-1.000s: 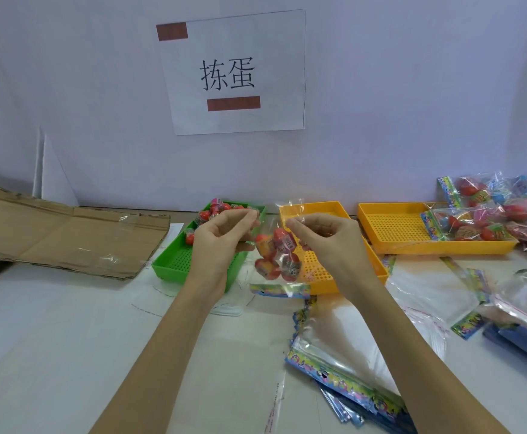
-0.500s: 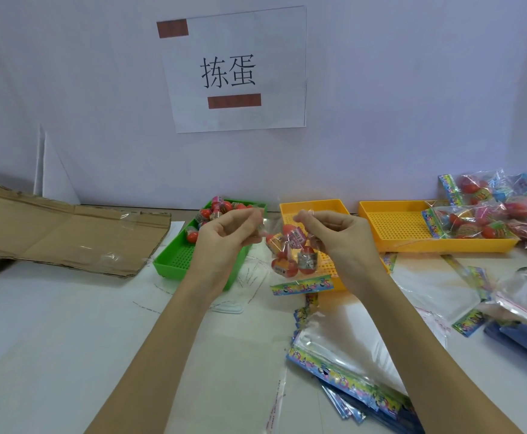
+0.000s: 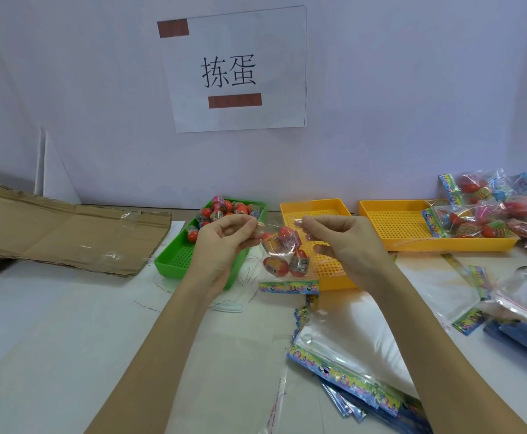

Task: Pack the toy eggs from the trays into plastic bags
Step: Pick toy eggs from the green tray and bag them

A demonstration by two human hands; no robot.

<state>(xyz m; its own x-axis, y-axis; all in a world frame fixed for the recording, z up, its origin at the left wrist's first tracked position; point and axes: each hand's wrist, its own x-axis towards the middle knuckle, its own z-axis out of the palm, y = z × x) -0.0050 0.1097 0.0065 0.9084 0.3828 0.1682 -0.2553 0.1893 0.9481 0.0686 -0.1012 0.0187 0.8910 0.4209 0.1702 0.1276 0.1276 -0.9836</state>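
A clear plastic bag with several red toy eggs inside hangs between my hands above the table. My left hand pinches the bag's top edge on the left. My right hand pinches the same edge on the right. The bag's colourful header strip hangs at the bottom. Behind my left hand a green tray holds several red toy eggs at its far end. Behind the bag stands a yellow tray with no eggs showing in it.
A second yellow tray at the right carries filled bags; more filled bags pile behind it. Flat unfilled bags lie stacked at the near right. A flattened cardboard sheet lies at the left. A paper sign hangs on the wall.
My hands stay on the bag's top edge and the bag has shifted slightly rightward, the eggs inside settling lower; the header strip swung with it.
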